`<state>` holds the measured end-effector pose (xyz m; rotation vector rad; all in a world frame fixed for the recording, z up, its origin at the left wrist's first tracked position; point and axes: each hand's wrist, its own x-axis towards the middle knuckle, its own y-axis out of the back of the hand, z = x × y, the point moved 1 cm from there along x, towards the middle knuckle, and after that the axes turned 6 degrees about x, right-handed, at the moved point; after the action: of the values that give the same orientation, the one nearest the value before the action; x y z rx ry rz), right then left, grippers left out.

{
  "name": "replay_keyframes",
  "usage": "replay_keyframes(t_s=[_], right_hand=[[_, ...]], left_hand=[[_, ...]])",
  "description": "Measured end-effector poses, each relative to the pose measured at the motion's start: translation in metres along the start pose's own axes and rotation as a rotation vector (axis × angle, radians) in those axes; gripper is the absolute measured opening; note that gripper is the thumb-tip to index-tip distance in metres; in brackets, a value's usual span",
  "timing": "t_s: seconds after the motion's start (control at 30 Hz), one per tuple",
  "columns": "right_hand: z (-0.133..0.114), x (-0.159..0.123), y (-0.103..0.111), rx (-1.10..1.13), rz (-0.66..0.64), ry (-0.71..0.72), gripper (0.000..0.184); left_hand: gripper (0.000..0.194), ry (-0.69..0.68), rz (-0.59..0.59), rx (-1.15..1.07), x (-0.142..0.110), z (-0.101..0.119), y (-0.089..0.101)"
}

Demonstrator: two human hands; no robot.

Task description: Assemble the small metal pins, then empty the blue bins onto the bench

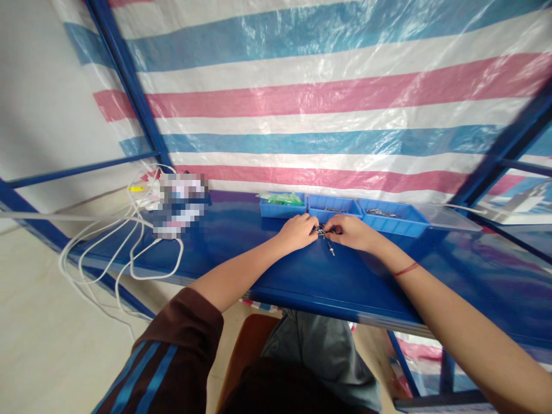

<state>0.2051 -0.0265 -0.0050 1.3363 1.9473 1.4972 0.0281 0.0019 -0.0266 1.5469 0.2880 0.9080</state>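
My left hand [301, 231] and my right hand [347, 231] meet over the blue tabletop, just in front of the blue bins. Both have their fingers closed in a pinch around small shiny metal parts [321, 231], partly hidden by the fingertips. A thin dark piece with a pale, silvery tip [331, 249] points down toward me from between the hands. The exact kind of these parts is too small to make out. Closest behind the fingers is the middle blue bin [345, 217], with thin metal pieces inside.
A left blue bin [280, 211] holds green plastic packing, and a right blue bin [401, 226] holds metal pieces. White cables [129, 279] hang over the table's left end beside a blurred pile. Blue frame posts [142, 115] and a striped sheet [302, 103] stand behind.
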Motion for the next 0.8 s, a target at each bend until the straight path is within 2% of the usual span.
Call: replay_keyframes(t_s=[0.13,0.47,0.63,0.8], right_hand=[[0.001,0.0,0.0,-0.023,-0.001,-0.009,0.016],[0.0,-0.001,-0.001,-0.043,0.012,-0.026,0.017],[0.004,0.0,-0.004,-0.064,0.116,-0.001,0.025],[0.008,0.004,-0.013,-0.028,0.199,0.042,0.019]], left_hand=[[0.02,0.038,-0.054,0.053,-0.001,0.001,0.005],[0.027,0.048,-0.014,0.06,0.0,0.001,0.009],[0.03,0.02,0.08,0.006,0.001,0.004,0.011],[0.026,-0.043,0.218,-0.135,0.003,0.003,0.009]])
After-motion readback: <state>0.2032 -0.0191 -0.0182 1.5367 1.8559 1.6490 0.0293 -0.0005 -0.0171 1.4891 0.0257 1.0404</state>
